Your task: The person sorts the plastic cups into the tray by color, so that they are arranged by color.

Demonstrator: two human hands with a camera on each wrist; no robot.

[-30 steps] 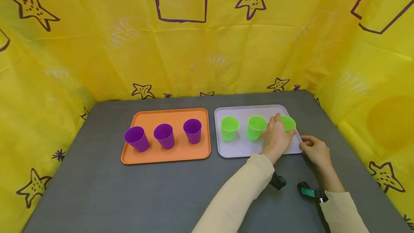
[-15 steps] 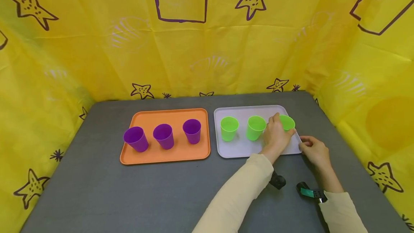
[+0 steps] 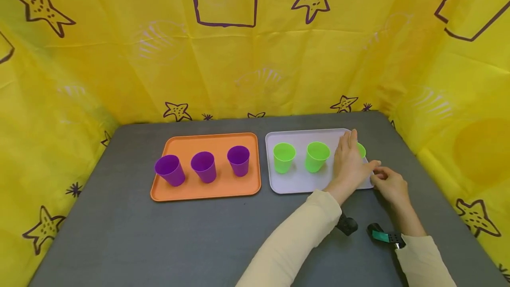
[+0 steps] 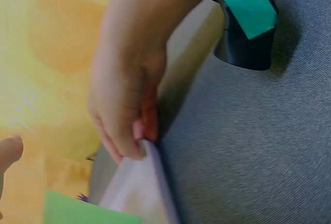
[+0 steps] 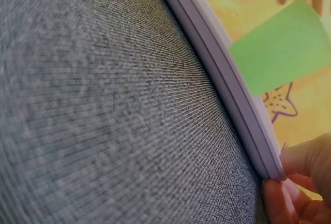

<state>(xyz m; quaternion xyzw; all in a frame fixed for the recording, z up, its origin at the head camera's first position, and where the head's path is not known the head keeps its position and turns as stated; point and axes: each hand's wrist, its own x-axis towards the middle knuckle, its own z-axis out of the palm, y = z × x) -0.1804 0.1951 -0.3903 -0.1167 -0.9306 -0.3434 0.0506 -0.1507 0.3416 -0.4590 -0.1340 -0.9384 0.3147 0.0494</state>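
Note:
Three green cups stand in a row on a pale lilac tray: a left cup, a middle cup and a right cup. My left hand is in front of the right cup and hides most of it, with straight fingers and the thumb spread away. Beside it, my right hand pinches the tray's near right corner between thumb and fingers, as the right wrist view shows closely. In that view two green cups rise above the tray rim.
To the left lies an orange tray bearing three purple cups in a row. A grey cloth covers the table. Yellow patterned fabric hangs behind and at both sides. A black wrist device with a green band sits on the right wrist.
My left hand has let go of the right green cup; its fingers have straightened and its thumb has swung right. My right hand keeps its pinch on the tray corner.

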